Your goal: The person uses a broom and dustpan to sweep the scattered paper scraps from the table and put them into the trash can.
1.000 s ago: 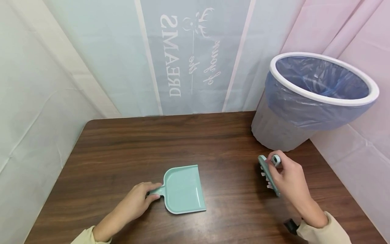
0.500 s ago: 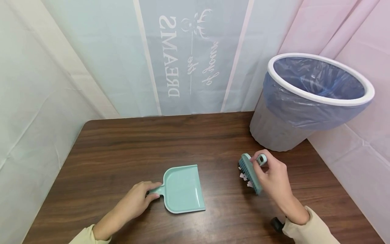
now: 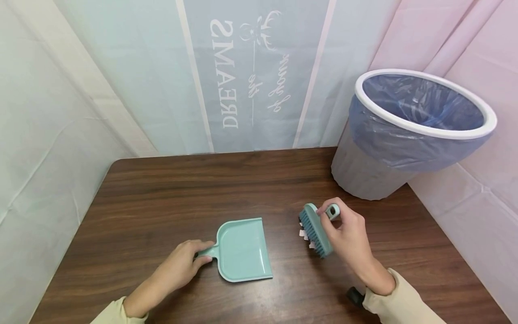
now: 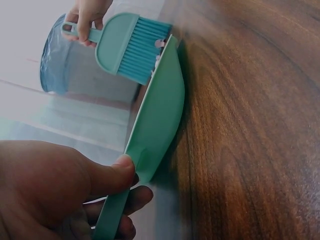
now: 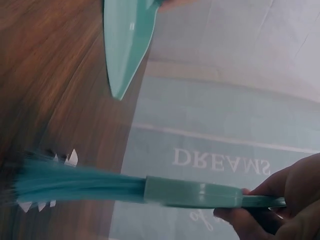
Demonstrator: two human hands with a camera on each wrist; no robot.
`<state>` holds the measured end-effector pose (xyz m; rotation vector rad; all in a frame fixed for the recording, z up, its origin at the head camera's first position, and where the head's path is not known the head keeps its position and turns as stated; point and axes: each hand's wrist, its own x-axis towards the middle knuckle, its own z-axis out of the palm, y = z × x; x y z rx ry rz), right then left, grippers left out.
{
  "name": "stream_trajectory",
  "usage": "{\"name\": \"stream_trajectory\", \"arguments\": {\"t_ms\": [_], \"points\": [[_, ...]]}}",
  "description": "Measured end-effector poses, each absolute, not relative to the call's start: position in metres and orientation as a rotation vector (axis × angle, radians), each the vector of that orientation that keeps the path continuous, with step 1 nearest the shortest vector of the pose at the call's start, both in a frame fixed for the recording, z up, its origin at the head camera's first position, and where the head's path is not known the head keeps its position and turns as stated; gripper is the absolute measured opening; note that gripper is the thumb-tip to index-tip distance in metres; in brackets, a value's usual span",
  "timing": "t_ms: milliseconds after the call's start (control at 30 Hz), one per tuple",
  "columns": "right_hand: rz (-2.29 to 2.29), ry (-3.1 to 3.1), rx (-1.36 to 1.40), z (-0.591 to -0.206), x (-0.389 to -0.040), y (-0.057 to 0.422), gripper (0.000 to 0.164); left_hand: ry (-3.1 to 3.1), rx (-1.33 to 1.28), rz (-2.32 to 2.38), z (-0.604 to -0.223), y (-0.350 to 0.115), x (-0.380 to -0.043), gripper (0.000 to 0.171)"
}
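Note:
My left hand [image 3: 180, 265] grips the short handle of a mint-green dustpan [image 3: 244, 250], which lies on the wooden table with its straight edge facing right. In the left wrist view the thumb [image 4: 117, 172] presses on top of the handle. To the right, my right hand [image 3: 349, 230] pinches the handle of a matching hand brush [image 3: 317, 229]. Its teal bristles [image 5: 80, 185] touch the tabletop. Small white paper scraps [image 3: 306, 235] lie against the bristles on the side facing the dustpan. The dustpan's tray holds nothing visible.
A grey trash bin [image 3: 364, 168] with a white rim and a blue plastic liner stands at the table's back right corner. Pale cloth curtains [image 3: 259, 76] hang behind and along both sides of the brown table [image 3: 182, 189].
My right hand has moved left with the brush, and the paper scraps have slid left ahead of the bristles. The left hand and the dustpan have stayed in place.

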<state>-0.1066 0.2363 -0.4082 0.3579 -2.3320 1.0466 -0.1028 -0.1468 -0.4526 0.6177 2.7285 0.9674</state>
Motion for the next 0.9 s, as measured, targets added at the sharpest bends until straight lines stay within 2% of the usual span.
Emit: {"name": "stream_trajectory", "arguments": {"t_ms": [433, 733, 900], "points": [[1.123, -2.277, 0.438, -0.401, -0.117, 0.237, 0.023, 2.736, 0.622, 0.918, -0.452, -0.146, -0.108, 0.036], [1.078, -2.266, 0.845, -0.4, -0.134, 0.244, 0.037, 2.733, 0.602, 0.915, -0.451, -0.146, -0.109, 0.036], [1.032, -2.304, 0.947, -0.407, -0.139, 0.249, 0.037, 2.728, 0.592, 0.906, -0.45, -0.145, -0.109, 0.036]]}}
